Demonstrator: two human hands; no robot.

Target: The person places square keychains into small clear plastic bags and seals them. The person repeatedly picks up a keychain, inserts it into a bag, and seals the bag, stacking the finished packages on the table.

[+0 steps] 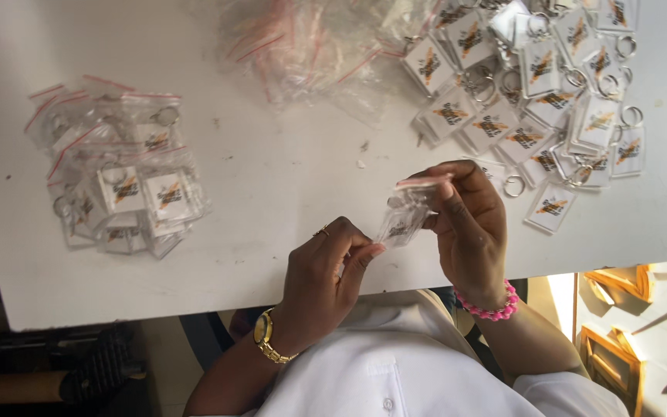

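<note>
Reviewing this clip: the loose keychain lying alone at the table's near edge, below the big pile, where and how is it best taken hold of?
Probably by its flat square tag, pinched across two opposite edges from above. It lies flat on the white table, set apart from the pile, with bare table on its near side, so fingers can come from the near edge. The right hand is nearest.

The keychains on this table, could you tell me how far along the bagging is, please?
Done: a pile of bagged keychains. In hand: both the left hand and right hand hold one small bag. Left: a bigger heap of loose keychains, beside empty bags.
</note>
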